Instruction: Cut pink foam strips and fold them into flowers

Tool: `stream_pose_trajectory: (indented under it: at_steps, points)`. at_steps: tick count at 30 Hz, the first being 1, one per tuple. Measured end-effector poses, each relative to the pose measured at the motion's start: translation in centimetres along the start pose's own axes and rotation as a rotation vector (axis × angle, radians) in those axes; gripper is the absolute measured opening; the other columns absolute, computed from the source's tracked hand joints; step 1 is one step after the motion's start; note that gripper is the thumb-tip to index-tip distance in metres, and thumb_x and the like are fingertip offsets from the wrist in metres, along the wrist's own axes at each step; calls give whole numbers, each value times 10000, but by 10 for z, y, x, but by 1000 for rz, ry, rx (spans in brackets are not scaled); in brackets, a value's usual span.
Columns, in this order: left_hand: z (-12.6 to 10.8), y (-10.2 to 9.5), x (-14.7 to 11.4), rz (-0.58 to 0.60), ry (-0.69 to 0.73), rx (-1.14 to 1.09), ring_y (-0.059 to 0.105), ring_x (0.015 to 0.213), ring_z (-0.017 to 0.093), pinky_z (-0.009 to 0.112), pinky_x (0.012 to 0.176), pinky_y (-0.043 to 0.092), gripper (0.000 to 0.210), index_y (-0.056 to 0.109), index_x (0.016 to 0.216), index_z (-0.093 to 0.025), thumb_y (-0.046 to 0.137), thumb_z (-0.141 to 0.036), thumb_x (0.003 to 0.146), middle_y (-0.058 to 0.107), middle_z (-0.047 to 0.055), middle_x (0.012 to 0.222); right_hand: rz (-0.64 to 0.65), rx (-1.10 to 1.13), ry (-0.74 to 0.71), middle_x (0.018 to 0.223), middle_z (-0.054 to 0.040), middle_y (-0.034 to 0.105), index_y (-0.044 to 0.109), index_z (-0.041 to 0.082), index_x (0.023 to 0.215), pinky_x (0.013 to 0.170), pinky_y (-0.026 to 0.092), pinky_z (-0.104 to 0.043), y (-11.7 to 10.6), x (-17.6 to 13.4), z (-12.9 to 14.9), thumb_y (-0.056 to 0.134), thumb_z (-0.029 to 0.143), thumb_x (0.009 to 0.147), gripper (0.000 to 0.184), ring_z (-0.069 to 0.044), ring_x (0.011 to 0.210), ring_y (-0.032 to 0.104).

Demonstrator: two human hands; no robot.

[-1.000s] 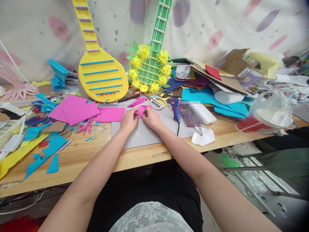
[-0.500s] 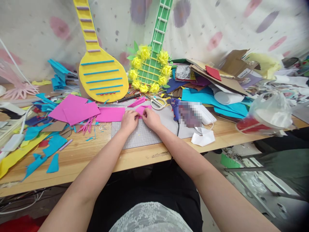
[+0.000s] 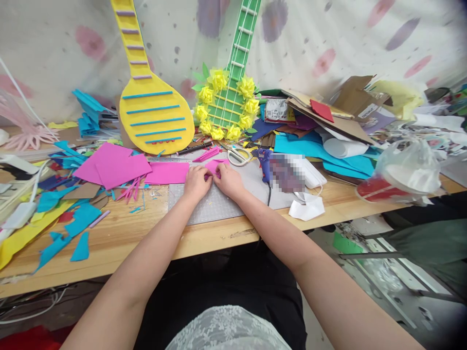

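Note:
My left hand (image 3: 197,182) and my right hand (image 3: 228,180) meet over the grey cutting mat (image 3: 215,209). Between them is a small piece of pink paper (image 3: 211,166), with the fingers of both hands closed on its near edge. Part of the piece is hidden under my fingers. To the left of my left hand lies a folded pink paper strip (image 3: 170,173). A bundle of thin pink strips (image 3: 206,154) rests behind my hands, and white-handled scissors (image 3: 239,156) lie just beyond my right hand.
A blue glue gun (image 3: 264,163) stands to the right. At the back lean a yellow paper lute (image 3: 156,114) and a green one (image 3: 233,97) ringed with yellow flowers. Pink sheets (image 3: 113,165) and blue scraps (image 3: 82,218) cover the left. A bagged red cup (image 3: 386,187) sits right.
Both hands have shifted very slightly to the right, with the fingertips a little closer together on the pink paper. Everything else stays in place.

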State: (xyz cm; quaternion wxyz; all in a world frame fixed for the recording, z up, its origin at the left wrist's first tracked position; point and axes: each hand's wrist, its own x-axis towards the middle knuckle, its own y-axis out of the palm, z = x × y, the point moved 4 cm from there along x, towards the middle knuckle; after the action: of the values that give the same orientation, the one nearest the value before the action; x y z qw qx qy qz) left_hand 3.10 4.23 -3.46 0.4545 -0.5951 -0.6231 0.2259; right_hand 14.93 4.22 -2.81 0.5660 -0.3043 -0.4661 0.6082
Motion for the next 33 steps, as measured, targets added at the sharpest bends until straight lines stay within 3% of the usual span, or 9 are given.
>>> stream_pose_trajectory:
  at_steps: [8,19,25,29,33]
  points:
    - [1,0,0,0,-2,4,518,970,256,429,903,416,112,667,787,-207,558,-213,761,664,68,935,12,-65,-26,1113,-119,580,496,159,1106,751,454,-321,-2,-5,2,437,312,863,294,-219,938,580]
    - [0,0,-1,-7,13,10,527,958,257,428,903,420,93,650,770,-206,557,-209,767,667,57,919,25,-97,9,1174,-129,542,471,164,1144,736,463,-317,-12,-9,-10,367,143,843,319,-211,917,589]
    - [-3,-1,0,-8,-4,56,516,966,286,456,887,420,100,628,760,-198,568,-274,785,656,80,920,20,-57,-26,1154,-104,571,485,178,1116,715,459,-301,-10,-9,-5,406,235,863,270,-211,945,585]
    - [-4,-1,0,-11,-8,50,516,966,280,459,889,418,68,626,758,-208,561,-217,772,650,76,919,32,-74,-59,1164,-98,571,476,187,1121,703,454,-300,-6,-9,-2,395,232,870,268,-206,957,582]
    - [-3,-1,-1,-2,-2,36,518,979,267,440,905,421,169,644,782,-205,502,-120,753,661,66,937,34,-85,-52,1153,-99,578,478,187,1118,687,444,-290,-6,-8,-4,398,232,868,266,-204,942,585]
